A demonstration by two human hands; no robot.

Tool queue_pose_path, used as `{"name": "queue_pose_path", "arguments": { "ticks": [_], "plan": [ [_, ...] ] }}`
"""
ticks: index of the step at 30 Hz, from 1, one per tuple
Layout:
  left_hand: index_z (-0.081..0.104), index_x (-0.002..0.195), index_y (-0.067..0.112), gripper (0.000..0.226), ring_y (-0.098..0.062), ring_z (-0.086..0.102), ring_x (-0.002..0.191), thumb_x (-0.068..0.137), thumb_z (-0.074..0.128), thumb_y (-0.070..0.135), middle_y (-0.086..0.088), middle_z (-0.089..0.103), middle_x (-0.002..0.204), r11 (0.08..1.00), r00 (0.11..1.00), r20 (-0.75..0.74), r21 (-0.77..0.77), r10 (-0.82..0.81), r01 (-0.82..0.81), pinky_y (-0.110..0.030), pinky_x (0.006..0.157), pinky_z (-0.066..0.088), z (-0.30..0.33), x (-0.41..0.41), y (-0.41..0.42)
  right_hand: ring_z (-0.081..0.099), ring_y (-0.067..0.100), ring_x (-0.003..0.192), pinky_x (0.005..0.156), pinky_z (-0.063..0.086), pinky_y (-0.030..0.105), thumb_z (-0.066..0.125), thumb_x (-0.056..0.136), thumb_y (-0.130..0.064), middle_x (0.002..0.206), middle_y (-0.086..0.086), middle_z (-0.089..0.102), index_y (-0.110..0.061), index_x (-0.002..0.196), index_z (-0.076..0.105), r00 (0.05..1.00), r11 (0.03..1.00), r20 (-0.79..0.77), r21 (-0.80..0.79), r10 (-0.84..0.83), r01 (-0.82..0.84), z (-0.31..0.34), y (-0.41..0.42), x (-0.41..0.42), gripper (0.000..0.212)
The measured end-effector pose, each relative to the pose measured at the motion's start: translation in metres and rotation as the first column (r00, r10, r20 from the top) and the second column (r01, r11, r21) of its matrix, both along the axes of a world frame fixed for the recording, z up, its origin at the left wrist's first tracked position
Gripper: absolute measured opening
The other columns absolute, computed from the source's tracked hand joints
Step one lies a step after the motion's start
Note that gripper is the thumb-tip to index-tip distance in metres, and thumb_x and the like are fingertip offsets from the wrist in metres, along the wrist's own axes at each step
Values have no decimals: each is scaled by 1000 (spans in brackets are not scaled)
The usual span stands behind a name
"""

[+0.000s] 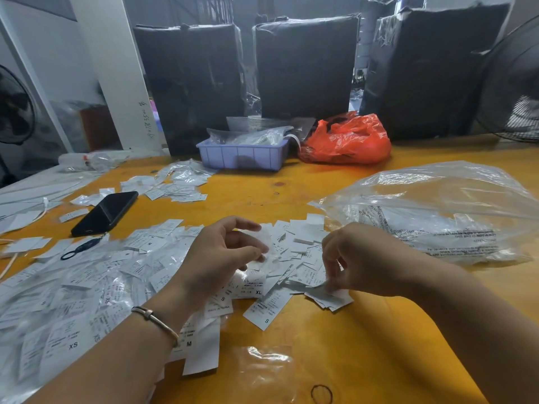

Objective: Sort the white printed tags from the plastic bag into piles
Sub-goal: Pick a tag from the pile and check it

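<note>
White printed tags [291, 252] lie heaped on the yellow table [379, 345] right under my hands, some showing size letters such as S, XL and M. My left hand [221, 252] hovers over the heap with thumb and fingers curled together on a blurred white tag [267, 246]. My right hand [354, 260] is just to the right, its fingertips pinched on the edge of a small stack of tags [329, 297] at the near right of the heap. A thin bracelet [156, 317] sits on my left wrist.

More tags spread to the near left in a wide layer [73, 287], and a smaller pile [175, 182] lies farther off, beyond a black phone [106, 212]. On the right — well clear of my hands — the clear plastic bag [437, 211] lies slack with a few tags inside. At the far edge stand a lilac tray [242, 156] and an orange bag [347, 141] — side by side.
</note>
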State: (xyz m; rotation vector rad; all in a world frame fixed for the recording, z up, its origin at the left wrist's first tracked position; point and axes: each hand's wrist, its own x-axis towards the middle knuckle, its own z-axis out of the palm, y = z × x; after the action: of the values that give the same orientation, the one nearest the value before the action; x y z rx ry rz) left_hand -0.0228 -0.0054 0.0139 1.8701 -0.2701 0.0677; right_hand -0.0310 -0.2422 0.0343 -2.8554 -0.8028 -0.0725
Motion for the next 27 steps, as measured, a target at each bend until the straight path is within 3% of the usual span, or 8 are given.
{"name": "queue_pose_path", "arguments": {
  "ticks": [3, 6, 8, 11, 14, 18, 23, 27],
  "plan": [
    [65, 106, 19, 31, -13, 73, 77, 80, 76, 6, 0, 78, 85, 1000, 1000, 9, -24, -7, 7, -11, 58, 49, 0, 0, -1, 55, 8, 64, 51, 36, 20, 77, 67, -52, 69, -8, 61, -26, 64, 60, 999, 1000, -45, 6, 11, -11, 0, -1, -3, 32],
    [68, 104, 18, 31, -12, 74, 80, 76, 79, 8, 0, 77, 86, 999, 1000, 8, -30, -14, 14, -11, 64, 51, -1, 0, -1, 54, 10, 60, 51, 37, 28, 51, 53, -86, 69, -2, 63, -20, 69, 63, 992, 993, -97, 77, -82, 90, 2, 1, -3, 69],
    [70, 100, 15, 30, -12, 74, 82, 74, 80, 5, -1, 77, 86, 999, 1000, 12, -33, -26, 26, -10, 66, 51, -1, 0, 0, 50, 9, 58, 51, 33, 28, 46, 54, -88, 69, -2, 62, -19, 71, 60, 987, 987, -66, 60, -145, 149, 1, 0, -1, 73],
    [74, 90, 12, 19, -13, 73, 83, 74, 80, 3, -3, 77, 86, 999, 999, 31, -26, -37, 38, -12, 69, 52, -3, 0, 0, 52, 4, 64, 50, 33, 23, 66, 54, -78, 72, -10, 59, -26, 76, 57, 982, 983, -52, -25, -181, 180, -1, 0, -4, 57],
    [78, 83, 17, 6, -12, 72, 77, 78, 78, 16, -1, 77, 82, 1000, 998, 52, 1, -25, 25, -12, 67, 51, -4, 1, -1, 51, 4, 66, 51, 34, 22, 75, 55, -68, 74, -10, 58, -25, 78, 59, 972, 980, -129, -13, -197, 197, -3, 2, -4, 52],
    [77, 86, 19, 25, -14, 69, 64, 72, 70, 39, -3, 76, 75, 998, 998, 33, 16, -62, 61, -15, 56, 50, -2, -2, -2, 50, 3, 61, 51, 37, 21, 84, 58, -52, 68, -8, 58, -23, 70, 59, 956, 977, -230, 74, -179, 201, -2, 3, -4, 40],
    [76, 90, 16, 10, -17, 69, 60, 81, 75, 19, -7, 75, 71, 997, 997, 37, 14, -74, 73, -16, 55, 50, -4, 0, -1, 48, 6, 62, 53, 38, 23, 88, 59, -33, 70, -10, 54, -24, 69, 52, 946, 968, -294, 165, -134, 188, -1, 3, -3, 38],
    [74, 85, 17, 5, -18, 71, 61, 80, 75, 19, -6, 75, 72, 997, 995, 56, 24, -79, 78, -17, 53, 49, -3, -1, -1, 63, 7, 64, 56, 50, 23, 86, 64, -13, 68, -8, 66, -20, 75, 61, 888, 903, -454, 349, -72, 251, 7, -2, -3, 28]
  ]
}}
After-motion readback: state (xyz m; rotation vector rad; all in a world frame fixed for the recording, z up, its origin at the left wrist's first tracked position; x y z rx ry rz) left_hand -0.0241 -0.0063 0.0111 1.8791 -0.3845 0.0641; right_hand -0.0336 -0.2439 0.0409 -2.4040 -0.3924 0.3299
